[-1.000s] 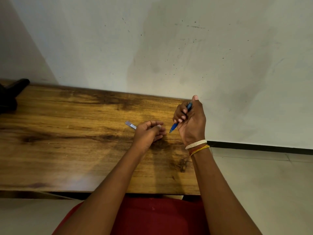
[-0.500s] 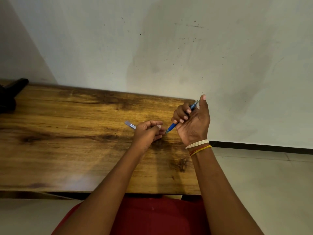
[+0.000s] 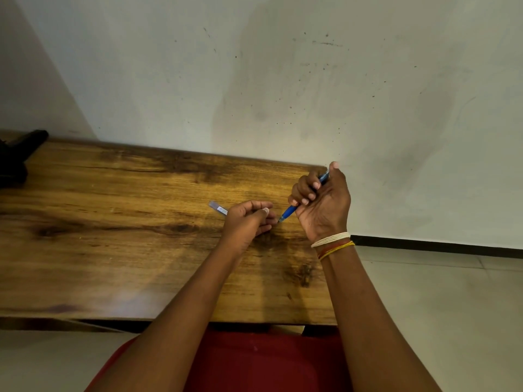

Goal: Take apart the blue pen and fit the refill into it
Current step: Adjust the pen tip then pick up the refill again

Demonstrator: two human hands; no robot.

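Note:
My right hand (image 3: 322,202) is closed around the blue pen (image 3: 290,212), which slants from upper right down to the left with its tip pointing at my left hand. My left hand (image 3: 246,222) is curled over the table, thumb against the fingers close to the pen's tip. A thin pale refill (image 3: 218,207) with a bluish end sticks out to the left from behind my left hand; most of it is hidden by the fingers.
The wooden table (image 3: 113,236) stands against a pale wall; its right edge runs just under my right hand. A black object (image 3: 17,157) sits at the far left end. Tiled floor lies to the right.
My right hand turned outward and shifted slightly right, so more of the pen shows; the pen's tip has come closer to my left hand's fingers. My left hand has hardly moved.

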